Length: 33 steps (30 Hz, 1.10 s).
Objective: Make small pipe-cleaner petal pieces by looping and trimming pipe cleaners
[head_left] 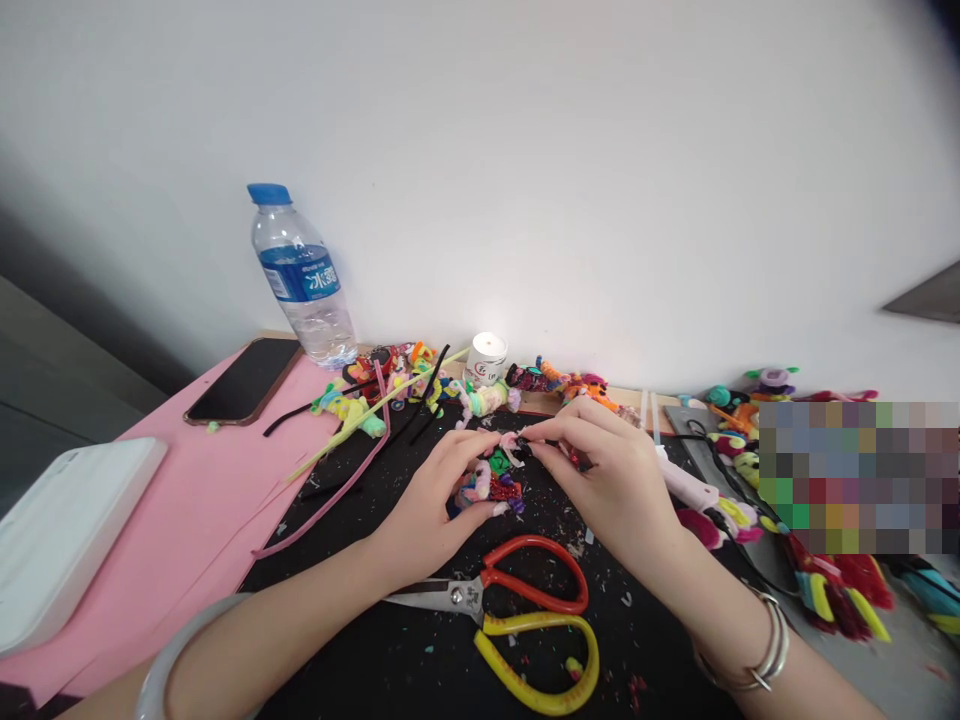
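Note:
Both hands meet over a black mat (pixel 420 660) at the middle of the table. My left hand (pixel 435 500) is closed round a small pipe-cleaner figure (pixel 495 485) of pink, green, red and purple fuzz. My right hand (pixel 607 475) pinches the top of the same figure with thumb and forefinger. Directly below the hands lie red-handled scissors (pixel 525 585) and yellow-handled scissors (pixel 540 660), touching each other on the mat.
A water bottle (pixel 300 280) and a dark phone (pixel 244 380) stand on the pink sheet (pixel 187 510) at the left. A white box (pixel 60 530) sits at the far left. Loose pipe cleaners (pixel 352 420), finished figures, a white candle (pixel 486 358) and a glue gun (pixel 686 485) line the back.

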Motion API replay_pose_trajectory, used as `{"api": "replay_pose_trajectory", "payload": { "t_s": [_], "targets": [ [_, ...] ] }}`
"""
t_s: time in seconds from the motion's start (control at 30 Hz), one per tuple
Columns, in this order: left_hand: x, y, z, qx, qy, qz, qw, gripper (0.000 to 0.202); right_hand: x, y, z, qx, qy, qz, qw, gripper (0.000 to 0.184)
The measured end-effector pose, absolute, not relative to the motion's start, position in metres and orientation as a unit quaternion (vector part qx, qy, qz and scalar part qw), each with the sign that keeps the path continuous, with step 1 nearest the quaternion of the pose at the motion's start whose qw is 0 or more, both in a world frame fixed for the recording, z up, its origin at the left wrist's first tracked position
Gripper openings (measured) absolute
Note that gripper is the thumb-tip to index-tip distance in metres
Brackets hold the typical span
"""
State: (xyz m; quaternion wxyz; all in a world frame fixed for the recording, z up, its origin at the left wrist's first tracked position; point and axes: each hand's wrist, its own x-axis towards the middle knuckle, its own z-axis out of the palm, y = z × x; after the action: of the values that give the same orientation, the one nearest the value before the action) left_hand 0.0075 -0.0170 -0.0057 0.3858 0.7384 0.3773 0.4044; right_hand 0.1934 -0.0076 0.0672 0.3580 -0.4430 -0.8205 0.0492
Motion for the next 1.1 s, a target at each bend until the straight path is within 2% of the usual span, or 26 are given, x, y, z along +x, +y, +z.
{"api": "replay_pose_trajectory", "payload": {
  "t_s": [1.1],
  "targets": [
    [0.0073,-0.0168,-0.0033,0.737,0.378,0.409,0.383,0.052,0.1921,-0.0082,0.0692,-0.451,-0.820,0.075,0.343,0.012]
  ]
}}
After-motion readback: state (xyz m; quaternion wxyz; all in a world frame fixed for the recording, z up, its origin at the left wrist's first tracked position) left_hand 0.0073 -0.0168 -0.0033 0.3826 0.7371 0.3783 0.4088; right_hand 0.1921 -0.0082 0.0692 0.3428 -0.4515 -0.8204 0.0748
